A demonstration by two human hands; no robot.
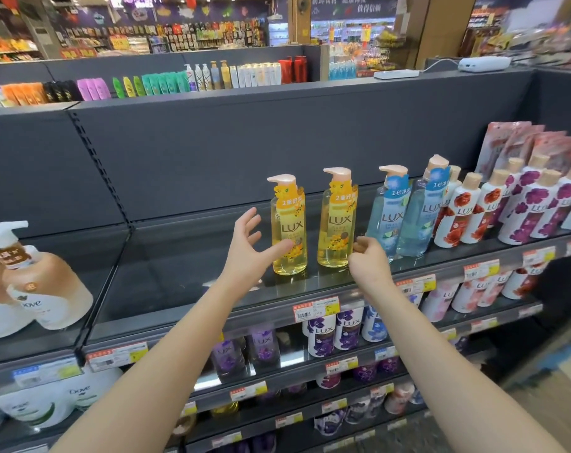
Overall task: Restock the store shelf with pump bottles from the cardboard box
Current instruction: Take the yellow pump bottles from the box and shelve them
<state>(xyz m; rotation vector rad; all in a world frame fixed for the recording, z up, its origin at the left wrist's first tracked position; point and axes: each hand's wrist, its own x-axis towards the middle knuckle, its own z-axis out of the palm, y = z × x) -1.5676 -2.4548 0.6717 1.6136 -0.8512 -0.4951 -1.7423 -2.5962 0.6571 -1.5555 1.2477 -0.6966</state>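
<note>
Two yellow Lux pump bottles stand upright on the dark top shelf point(186, 289). My left hand point(250, 246) is spread open beside the left yellow bottle point(289, 227), its thumb against the bottle's lower front. My right hand point(369, 259) hangs with fingers loosely curled just right of the right yellow bottle point(336, 220), holding nothing. No cardboard box is in view.
Two blue Lux pump bottles point(387, 214) stand right of the yellow pair, then red and purple flower bottles point(464, 210). Dove pump bottles point(32, 279) sit at far left. Lower shelves carry purple and white bottles point(321, 335). Price tags point(315, 308) line the shelf edges.
</note>
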